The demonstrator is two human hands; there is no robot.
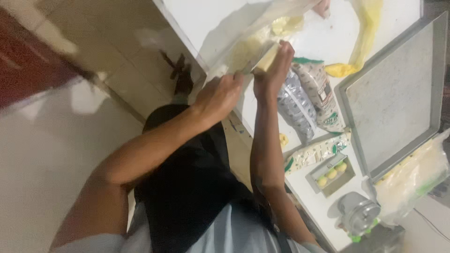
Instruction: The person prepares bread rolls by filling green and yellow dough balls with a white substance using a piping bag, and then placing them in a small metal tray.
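At the surface (328, 42) edge nearest the person, the left hand (219, 96) and right hand (273, 70) both pinch a clear plastic bag (248, 47) of yellowish food, seemingly mid-opening; next needs a steady outward pull.

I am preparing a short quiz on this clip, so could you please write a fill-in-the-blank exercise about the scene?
1. Both hands, the left hand and the right hand, grip a clear plastic ____ holding pale yellow food.
2. The large flat grey metal tray lies on the ____ countertop.
3. The small rectangular metal tin holds ____ round yellow pieces.

Missing words: bag; white; three
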